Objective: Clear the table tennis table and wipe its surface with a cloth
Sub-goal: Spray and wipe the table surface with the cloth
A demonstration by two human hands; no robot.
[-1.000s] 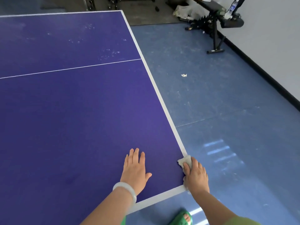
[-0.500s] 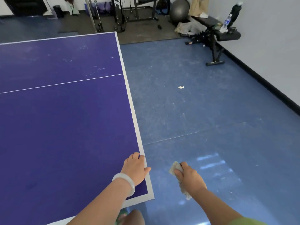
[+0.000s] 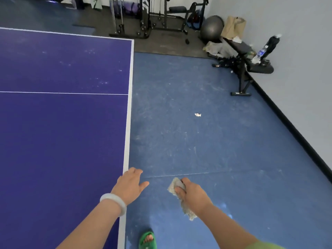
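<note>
View from a head-worn camera, looking down along the right side of a table tennis desk (image 3: 62, 132). Its top is deep blue-purple with a white border and a thin white line running across it. Faint pale smudges dot the far half, and nothing stands on the part in view.

The left hand (image 3: 130, 185) is at the desk's right edge, near the bottom of the picture. Its fingers are loose and slightly spread, holding nothing, and the thumb points out over the floor. The fingertips lie over the white border, though it is not clear whether they touch it. A pale, milky bangle (image 3: 113, 202) circles that wrist.

The right hand (image 3: 193, 194) is off the desk, out over the blue floor (image 3: 215, 150), just to the right of the left hand. Its fingers are curled around a crumpled greyish-beige cloth (image 3: 175, 186). One bunch of the cloth pokes out by the knuckles and a frayed tail hangs below the palm. The cloth is clear of the desk.

A foot in a green sandal (image 3: 147, 239) stands on the floor by the desk edge. Farther off, a small white scrap of paper (image 3: 197, 115) lies on the scuffed floor. Against the grey wall (image 3: 296, 51) stands a black weight bench (image 3: 251, 67) carrying a plastic bottle (image 3: 261, 51). Behind it are a grey exercise ball (image 3: 212, 30), a brown paper bag (image 3: 233, 27) and black gym frames (image 3: 152, 18)
</note>
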